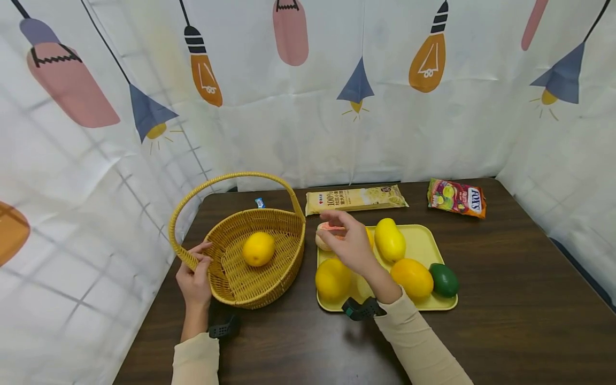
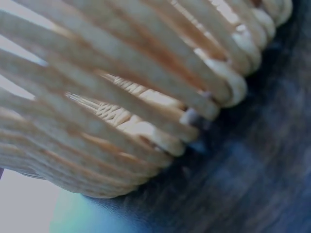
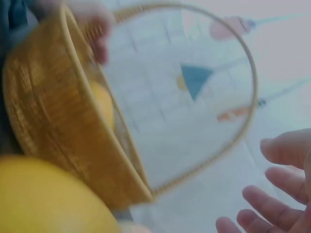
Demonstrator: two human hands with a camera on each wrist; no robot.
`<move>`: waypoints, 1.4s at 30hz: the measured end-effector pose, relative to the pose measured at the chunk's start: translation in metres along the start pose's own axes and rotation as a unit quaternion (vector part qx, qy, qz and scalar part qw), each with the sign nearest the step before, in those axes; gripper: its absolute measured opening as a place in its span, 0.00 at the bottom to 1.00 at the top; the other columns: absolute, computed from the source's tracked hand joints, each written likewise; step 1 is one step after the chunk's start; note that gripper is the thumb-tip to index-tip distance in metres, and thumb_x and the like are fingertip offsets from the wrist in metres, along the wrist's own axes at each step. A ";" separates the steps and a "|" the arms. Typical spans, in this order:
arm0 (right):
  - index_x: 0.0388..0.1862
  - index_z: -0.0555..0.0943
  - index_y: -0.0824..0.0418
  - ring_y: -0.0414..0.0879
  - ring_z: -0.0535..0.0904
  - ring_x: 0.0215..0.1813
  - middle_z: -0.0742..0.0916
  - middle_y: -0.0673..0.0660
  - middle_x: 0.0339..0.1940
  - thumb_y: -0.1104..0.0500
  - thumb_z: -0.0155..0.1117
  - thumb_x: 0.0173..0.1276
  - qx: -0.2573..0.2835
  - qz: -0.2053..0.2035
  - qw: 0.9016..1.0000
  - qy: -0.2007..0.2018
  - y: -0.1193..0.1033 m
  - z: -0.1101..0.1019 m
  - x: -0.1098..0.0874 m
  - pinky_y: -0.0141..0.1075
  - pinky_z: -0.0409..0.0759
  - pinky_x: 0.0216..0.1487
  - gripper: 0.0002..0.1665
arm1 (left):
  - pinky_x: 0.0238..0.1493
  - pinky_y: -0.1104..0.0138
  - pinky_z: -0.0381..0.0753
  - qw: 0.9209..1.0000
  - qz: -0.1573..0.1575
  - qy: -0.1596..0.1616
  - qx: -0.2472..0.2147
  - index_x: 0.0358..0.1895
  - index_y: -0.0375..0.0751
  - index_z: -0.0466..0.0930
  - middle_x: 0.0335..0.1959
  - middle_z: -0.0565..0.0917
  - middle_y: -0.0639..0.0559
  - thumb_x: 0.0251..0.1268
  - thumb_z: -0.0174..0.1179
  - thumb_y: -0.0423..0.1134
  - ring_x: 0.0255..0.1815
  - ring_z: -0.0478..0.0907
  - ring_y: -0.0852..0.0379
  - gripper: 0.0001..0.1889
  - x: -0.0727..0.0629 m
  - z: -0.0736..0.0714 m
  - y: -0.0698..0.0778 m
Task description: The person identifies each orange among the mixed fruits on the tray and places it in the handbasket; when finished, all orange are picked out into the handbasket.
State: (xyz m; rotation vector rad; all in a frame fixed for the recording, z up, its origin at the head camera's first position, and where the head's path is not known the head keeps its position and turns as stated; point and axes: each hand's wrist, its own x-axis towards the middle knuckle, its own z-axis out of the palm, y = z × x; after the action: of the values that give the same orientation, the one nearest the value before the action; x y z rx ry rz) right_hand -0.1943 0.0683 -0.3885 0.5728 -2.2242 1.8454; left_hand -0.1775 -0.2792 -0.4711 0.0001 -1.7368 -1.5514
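My left hand (image 1: 194,280) grips the yellow wicker basket (image 1: 284,272) where its handle meets the left rim. Inside the basket sits a lemon (image 1: 258,249). Over the left part of a pale yellow tray (image 1: 425,235) hovers my right hand (image 1: 350,243), fingers loosely bent with nothing between them. Beneath and behind that hand are a round yellow fruit (image 1: 333,278) and a pinkish fruit (image 1: 323,238), partly covered. Farther right on the tray lie a long yellow fruit (image 1: 390,239), an orange-yellow fruit (image 1: 412,278) and a dark green fruit (image 1: 444,280). Basket weave fills the left wrist view.
Behind the tray lies a long yellow food packet (image 1: 356,199). A red and purple snack bag (image 1: 456,198) is at the back right, and a small blue wrapper (image 1: 260,202) lies behind the basket. White printed curtains (image 1: 308,133) border the dark wooden table (image 1: 510,278).
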 end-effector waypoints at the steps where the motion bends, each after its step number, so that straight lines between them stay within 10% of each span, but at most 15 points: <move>1: 0.58 0.78 0.66 0.58 0.77 0.54 0.82 0.63 0.56 0.64 0.66 0.67 -0.007 0.004 1.000 0.005 -0.004 -0.005 0.001 0.50 0.80 0.57 0.21 | 0.57 0.68 0.76 1.000 0.000 0.000 -0.002 0.29 0.17 0.72 0.45 0.82 0.27 0.62 0.50 0.21 0.57 0.79 0.46 0.06 0.000 0.000 0.000; 16: 0.62 0.76 0.58 0.55 0.75 0.61 0.81 0.59 0.60 0.54 0.66 0.68 -0.107 0.079 0.991 -0.009 0.040 -0.071 0.010 0.51 0.74 0.63 0.25 | 0.61 0.66 0.73 1.000 -0.001 -0.005 0.010 0.27 0.19 0.73 0.45 0.82 0.28 0.64 0.50 0.22 0.58 0.77 0.45 0.08 0.000 -0.001 0.000; 42: 0.71 0.68 0.62 0.64 0.69 0.66 0.73 0.65 0.69 0.54 0.68 0.66 -0.192 0.156 0.958 -0.149 0.061 -0.075 0.008 0.56 0.71 0.63 0.37 | 0.62 0.65 0.74 1.000 -0.007 0.000 0.005 0.31 0.18 0.76 0.46 0.82 0.28 0.64 0.53 0.21 0.58 0.78 0.45 0.06 -0.001 -0.001 0.001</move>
State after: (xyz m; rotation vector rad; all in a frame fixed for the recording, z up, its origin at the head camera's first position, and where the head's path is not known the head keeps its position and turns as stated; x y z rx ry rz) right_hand -0.2341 0.1492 -0.4248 0.4714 -2.9237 1.4539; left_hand -0.1760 -0.2794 -0.4705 0.0170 -1.7477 -1.5530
